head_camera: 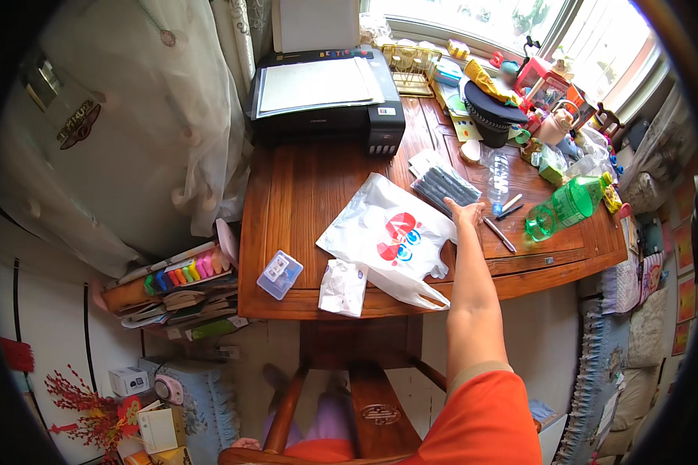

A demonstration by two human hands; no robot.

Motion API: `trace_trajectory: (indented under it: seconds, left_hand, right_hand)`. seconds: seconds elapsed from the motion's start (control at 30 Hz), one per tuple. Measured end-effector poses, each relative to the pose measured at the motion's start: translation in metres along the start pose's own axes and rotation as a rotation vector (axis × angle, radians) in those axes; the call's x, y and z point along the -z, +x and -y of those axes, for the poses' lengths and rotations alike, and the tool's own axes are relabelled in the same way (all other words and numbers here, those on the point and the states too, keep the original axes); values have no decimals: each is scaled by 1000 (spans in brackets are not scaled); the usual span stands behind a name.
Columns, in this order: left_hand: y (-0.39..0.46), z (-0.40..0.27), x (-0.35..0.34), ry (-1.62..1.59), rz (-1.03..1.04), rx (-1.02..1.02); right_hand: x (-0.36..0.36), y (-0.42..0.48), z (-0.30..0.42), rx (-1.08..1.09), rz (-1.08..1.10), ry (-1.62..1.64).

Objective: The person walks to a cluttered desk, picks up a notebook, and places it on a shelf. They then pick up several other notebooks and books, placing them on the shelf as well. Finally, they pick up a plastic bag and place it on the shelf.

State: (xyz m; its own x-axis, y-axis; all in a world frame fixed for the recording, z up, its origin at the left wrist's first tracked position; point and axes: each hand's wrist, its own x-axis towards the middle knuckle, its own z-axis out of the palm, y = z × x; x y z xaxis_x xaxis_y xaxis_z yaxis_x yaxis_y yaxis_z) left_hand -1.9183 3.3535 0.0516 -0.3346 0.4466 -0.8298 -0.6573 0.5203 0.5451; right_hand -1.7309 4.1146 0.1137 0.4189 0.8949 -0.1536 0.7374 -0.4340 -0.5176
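My right hand (465, 212) reaches over the wooden desk (308, 180), its fingers at the near edge of a clear packet of dark pens or markers (445, 183); whether it grips the packet cannot be told. Under my forearm's left side lies a white plastic bag (384, 226) with red and blue print. A white tissue pack (343, 288) touches the bag's lower edge, and a small clear plastic case (280, 275) lies farther left. Loose pens (499, 233) are right of the hand. Low in the picture, my left hand (246, 443) is at the wooden chair's back, partly cut off by it.
A black printer (326, 125) with papers on top stands at the back left. To the right are an empty clear bottle (498, 180), a green plastic bottle (570, 206) and a peaked cap (488, 110). A wooden chair (384, 401) stands between me and the desk.
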Motion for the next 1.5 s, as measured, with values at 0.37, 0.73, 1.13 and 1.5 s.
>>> trace_trajectory:
  seconds: [0.37,0.73,1.13,1.5]
  left_hand:
    - [10,1,-16,-14,17,-20]
    - [11,-148,-43,125,-295,-325]
    - [6,-310,-317,-336,480,-40]
    - [-12,-306,-330,-213,371,-113]
  right_hand:
    - [-7,54,-21,46,78,431]
    - [57,-64,28,469,345,1039]
    - [116,-244,-17,2109,443,340]
    - [104,16,-109,865,44,-293]
